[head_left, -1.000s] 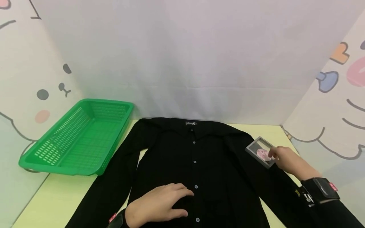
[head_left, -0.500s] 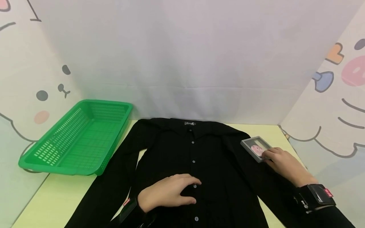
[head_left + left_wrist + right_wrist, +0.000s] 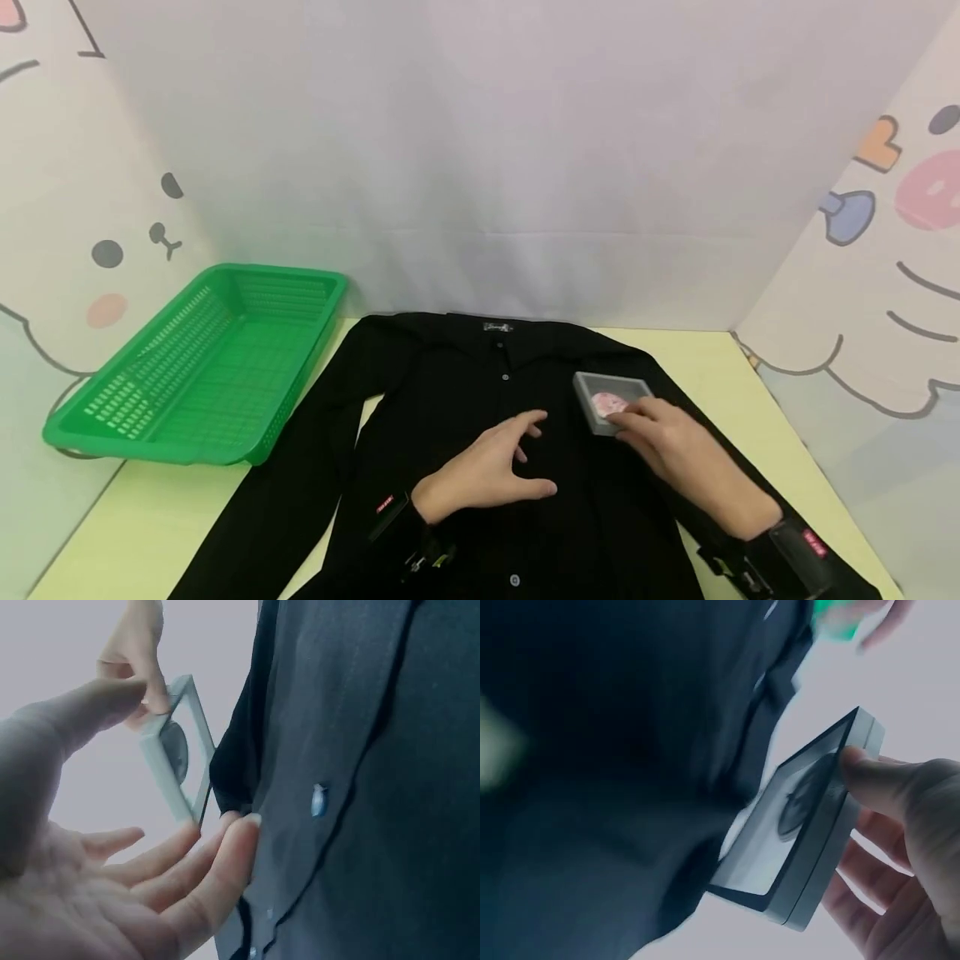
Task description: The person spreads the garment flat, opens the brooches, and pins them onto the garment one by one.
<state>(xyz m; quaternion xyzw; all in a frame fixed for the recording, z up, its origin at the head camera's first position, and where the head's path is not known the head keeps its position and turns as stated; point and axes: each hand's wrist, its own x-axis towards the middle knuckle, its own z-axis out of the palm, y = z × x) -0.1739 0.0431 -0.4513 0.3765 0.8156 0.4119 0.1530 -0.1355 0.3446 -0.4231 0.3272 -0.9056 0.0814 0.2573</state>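
Note:
My right hand (image 3: 671, 442) pinches a small grey display frame (image 3: 587, 410) by its near right edge. The frame has a clear window with a pink round piece (image 3: 606, 403) inside. In the right wrist view, the thumb lies on the front edge of the frame (image 3: 821, 851) and fingers are behind it. My left hand (image 3: 487, 468) is over the middle of the shirt, fingers extended and thumb apart, holding nothing. Its fingertips point toward the frame, with a gap between them in the head view. Beneath both hands lies a black button-up shirt (image 3: 442, 392), spread out with its collar at the far side.
A green plastic basket (image 3: 217, 358) with perforated sides stands at the back left, beside the shirt's sleeve. The pale yellow table (image 3: 720, 367) meets a white backdrop (image 3: 480, 167) at the rear. Panels with cartoon drawings rise on the left and right.
The right hand has carried the display frame leftward from over the shirt's right sleeve to over its chest. The left hand has moved right and slightly away from the body, closer to the frame.

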